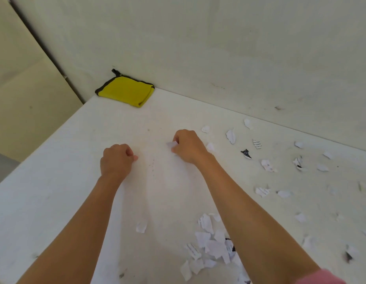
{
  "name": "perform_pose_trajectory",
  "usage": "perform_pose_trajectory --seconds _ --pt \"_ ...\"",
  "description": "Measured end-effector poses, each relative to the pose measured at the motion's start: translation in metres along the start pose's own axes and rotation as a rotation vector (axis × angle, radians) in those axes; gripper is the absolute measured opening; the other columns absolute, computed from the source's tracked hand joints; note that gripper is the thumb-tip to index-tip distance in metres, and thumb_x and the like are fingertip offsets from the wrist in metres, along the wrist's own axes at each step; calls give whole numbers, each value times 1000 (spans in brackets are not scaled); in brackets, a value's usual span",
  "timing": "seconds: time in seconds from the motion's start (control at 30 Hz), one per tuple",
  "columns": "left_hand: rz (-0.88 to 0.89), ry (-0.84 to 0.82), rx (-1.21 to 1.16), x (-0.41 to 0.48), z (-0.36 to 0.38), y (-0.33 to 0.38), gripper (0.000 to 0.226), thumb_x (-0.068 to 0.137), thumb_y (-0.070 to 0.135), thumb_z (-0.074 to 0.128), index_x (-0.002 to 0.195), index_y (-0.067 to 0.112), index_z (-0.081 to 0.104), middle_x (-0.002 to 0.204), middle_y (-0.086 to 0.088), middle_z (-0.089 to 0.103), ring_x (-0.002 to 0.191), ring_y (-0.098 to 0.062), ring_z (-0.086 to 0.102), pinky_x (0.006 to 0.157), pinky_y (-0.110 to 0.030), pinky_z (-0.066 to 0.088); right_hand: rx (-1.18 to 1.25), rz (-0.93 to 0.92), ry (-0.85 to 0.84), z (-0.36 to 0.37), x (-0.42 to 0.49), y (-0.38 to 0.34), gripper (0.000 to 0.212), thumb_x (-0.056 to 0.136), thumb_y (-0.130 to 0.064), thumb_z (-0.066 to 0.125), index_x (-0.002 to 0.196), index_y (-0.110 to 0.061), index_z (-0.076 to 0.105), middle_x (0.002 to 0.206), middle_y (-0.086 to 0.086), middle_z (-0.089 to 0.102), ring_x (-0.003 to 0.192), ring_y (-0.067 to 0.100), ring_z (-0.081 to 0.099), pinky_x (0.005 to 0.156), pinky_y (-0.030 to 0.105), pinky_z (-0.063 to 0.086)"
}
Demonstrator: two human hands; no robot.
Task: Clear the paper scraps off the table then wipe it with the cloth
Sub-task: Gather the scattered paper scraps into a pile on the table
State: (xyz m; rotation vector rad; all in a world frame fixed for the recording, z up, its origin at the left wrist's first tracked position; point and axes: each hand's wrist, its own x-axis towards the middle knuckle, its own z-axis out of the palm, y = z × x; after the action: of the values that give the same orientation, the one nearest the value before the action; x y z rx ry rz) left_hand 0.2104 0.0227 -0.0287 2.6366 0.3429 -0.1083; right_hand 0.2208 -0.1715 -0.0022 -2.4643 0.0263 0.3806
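Drawing the right hand back carelessly could sweep its arm through the pile of scraps that lies nearer than both hands, right beside that arm. The pieces are light and loosely heaped, so I judge a brush or a puff of air would scatter them. The lone scrap, between the two arms and nearer than the hands, could easily be missed, being white on a white table.

The right hand pinches a small white scrap between thumb and fingertips. With so thin a grip, it could slip out on the way. The left hand is curled into a fist with the knuckles up; whether it holds anything inside I cannot tell. Wiping before the loose scraps to the right of the right hand are gone would only push them about or off the edge.

The scraps are torn, curled bits of white paper, some with printed lines, a few dark. The cloth lies well beyond the hands, a little to the left, folded flat in the far corner against the wall. It is yellow with a dark edge and a small loop, and nothing touches it.
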Motion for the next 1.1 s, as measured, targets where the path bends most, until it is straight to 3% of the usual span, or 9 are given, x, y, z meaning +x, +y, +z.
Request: perform_pose_trajectory --seconds 0.17,0.33,0.47,0.63,0.7,0.8,0.93,1.03,1.1 --pt "-51 21 -29 1 -2 0 26 76 24 72 95 7 65 101 -14 60 103 -33 53 87 -45 47 81 -21 9 -1 -30 15 15 86 -17 57 91 -3 61 96 12 63 87 31 60 71 38 48" --pt "-37 22 -95 1 -4 -1 14 76 17 72 73 9 61 85 -10 61 87 -28 57 75 -35 46 107 -14 7 -2 -47 24 13 87 -16 57 89 -3 59 80 4 55 77 20 50 65 31 41" --pt "36 5 -119 -3 -3 -4 12 80 14 68 73 5 62 83 -9 62 79 -22 54 71 -26 37 153 -19 56 -4 -60 26 5 87 -12 58 83 -10 56 67 -5 47 73 20 50 67 33 43" --pt "579 424 12 -25 -9 -10 11 78 6 68 73 -2 62 73 -18 63 72 -36 55 65 -35 40 -51 -141 183 11 -76 23 12 92 -12 52 95 -4 61 89 11 64 80 25 55 67 32 42" --pt "745 466 87 -38 -8 -13 12 78 9 64 70 1 61 68 -15 63 68 -33 54 62 -36 42 -105 -195 256 15 -81 24 13 93 -10 50 96 -4 60 91 13 64 84 26 51 68 33 41" --pt "712 267 -24 -66 -4 -11 10 74 12 65 68 4 64 64 -7 64 67 -23 53 63 -28 40 -164 -150 193 16 -91 26 16 93 -8 48 98 -4 62 93 14 65 90 29 55 74 37 46" --pt "288 -95 -611 -118 -9 21 23 65 -1 76 57 16 64 51 12 63 54 0 55 56 -6 40 -28 7 188 8 -116 36 12 89 -10 55 95 -5 64 87 10 67 79 22 56 72 33 47" --pt "268 -398 -628 -148 -3 32 21 66 1 76 57 17 65 49 9 61 49 1 51 53 -8 38 78 135 -16 -8 -140 52 14 82 -7 66 96 -4 66 73 -3 58 66 13 54 60 19 46" --pt "293 -476 -510 -156 1 29 10 72 10 74 66 16 69 62 5 63 53 -1 50 56 -10 39 58 203 -174 -18 -155 59 18 79 -9 71 96 -5 67 73 -6 55 67 12 55 58 17 43"
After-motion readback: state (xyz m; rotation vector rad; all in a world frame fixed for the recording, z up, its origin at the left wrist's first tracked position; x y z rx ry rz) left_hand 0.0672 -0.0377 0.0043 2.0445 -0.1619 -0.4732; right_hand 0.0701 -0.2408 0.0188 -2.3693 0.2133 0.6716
